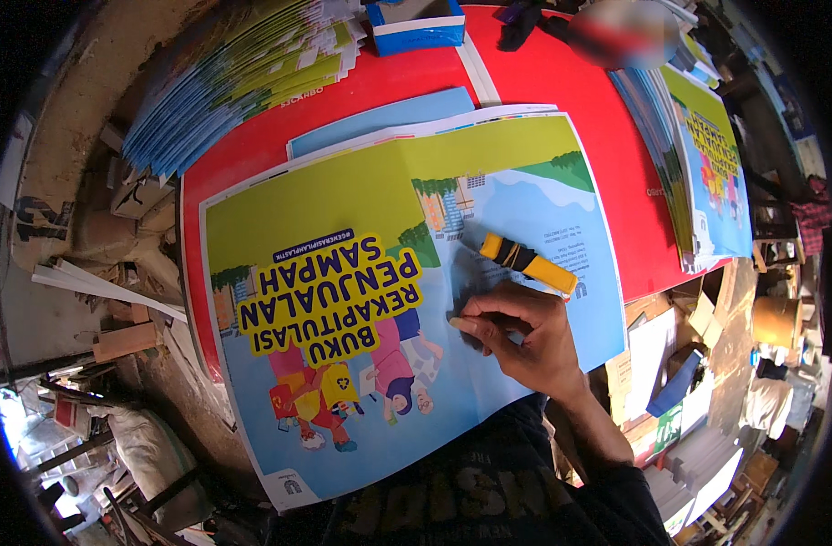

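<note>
A wide printed cover sheet [343, 200], green and blue with drawn figures and a yellow title patch, lies spread before me, upside down to my view. A fold line runs down its middle. Near that fold is my right hand [525, 341], its fingers closed in a pinch with the thumb pointing left. Whatever the fingertips hold, if anything, is too small to make out. Just beyond the knuckles, over the sheet's right half, sits a yellow tool with a black band around it [529, 264]; its kind is unclear. My left hand is out of view.
Beneath the sheet is a red tabletop [607, 173]. A fanned stack of printed sheets [243, 82] covers the far left, beside a blue box [416, 27]. Another stack of covers [707, 173] stands at the right. White paper piles [698, 478] lie at the lower right.
</note>
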`<state>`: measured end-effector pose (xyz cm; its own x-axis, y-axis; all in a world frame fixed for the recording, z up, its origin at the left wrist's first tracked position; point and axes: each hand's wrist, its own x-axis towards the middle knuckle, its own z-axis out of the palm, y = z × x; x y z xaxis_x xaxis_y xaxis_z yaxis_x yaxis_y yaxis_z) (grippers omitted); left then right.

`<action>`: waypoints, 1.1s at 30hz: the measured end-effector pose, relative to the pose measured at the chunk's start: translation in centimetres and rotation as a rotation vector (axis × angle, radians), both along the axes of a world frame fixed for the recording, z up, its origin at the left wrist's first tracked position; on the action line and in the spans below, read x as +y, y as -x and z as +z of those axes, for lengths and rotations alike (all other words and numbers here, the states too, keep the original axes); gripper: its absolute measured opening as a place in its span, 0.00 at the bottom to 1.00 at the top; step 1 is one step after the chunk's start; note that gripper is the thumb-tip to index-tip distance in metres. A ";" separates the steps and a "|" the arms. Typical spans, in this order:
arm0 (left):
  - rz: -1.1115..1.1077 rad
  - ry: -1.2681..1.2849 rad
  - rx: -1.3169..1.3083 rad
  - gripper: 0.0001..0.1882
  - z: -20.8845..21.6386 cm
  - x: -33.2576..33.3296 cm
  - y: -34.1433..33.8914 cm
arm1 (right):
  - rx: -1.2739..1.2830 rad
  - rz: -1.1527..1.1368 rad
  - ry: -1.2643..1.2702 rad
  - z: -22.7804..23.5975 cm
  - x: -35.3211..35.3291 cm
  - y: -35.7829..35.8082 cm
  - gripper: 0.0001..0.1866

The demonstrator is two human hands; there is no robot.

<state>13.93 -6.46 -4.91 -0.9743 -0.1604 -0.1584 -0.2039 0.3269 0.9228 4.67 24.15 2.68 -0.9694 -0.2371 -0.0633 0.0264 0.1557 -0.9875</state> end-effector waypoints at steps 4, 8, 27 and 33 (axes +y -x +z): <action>-0.012 0.003 0.004 0.16 0.0 -0.1 0.2 | 0.150 -0.014 0.015 -0.2 0.3 -0.2 0.07; -0.024 0.009 0.013 0.15 0.0 -0.1 0.5 | -0.254 -0.087 0.286 0.9 0.2 0.2 0.06; 0.113 0.325 0.568 0.09 14.4 -9.0 15.8 | 0.061 0.006 0.053 -0.2 -0.2 -0.2 0.06; -0.177 0.439 0.992 0.09 14.3 3.6 29.5 | 0.276 -0.045 -0.145 0.0 -0.4 0.0 0.05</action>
<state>-15.57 -2.89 9.43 -0.6519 0.1430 0.7447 0.6464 0.6182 0.4472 4.64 23.79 2.66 -0.9641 -0.2008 0.1736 -0.2293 0.3001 -0.9260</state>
